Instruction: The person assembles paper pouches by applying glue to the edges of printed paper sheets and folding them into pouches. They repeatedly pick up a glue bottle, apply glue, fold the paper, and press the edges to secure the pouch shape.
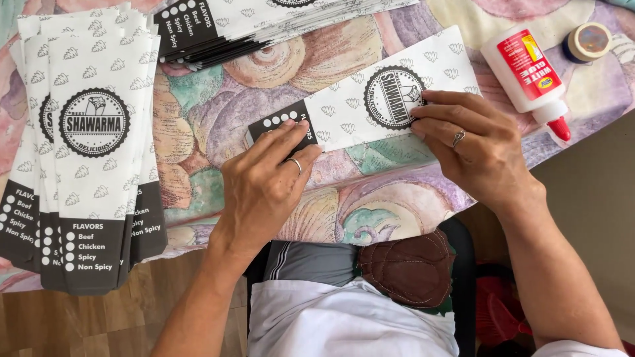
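A long white paper sleeve (350, 109) with a round black emblem and a black end lies slanted on a flower-patterned cloth (218, 125). My left hand (264, 185) presses its fingertips flat on the sleeve's black end. My right hand (473, 149) lies flat on the sleeve's other half, fingers beside the emblem. Each hand wears a ring. Neither hand grips anything.
A fanned stack of the same sleeves (86, 152) lies at the left, and another pile (231, 26) at the top. A white glue bottle with a red tip (529, 73) and a roll of tape (589, 41) lie at the upper right. A brown cushion (407, 268) sits below.
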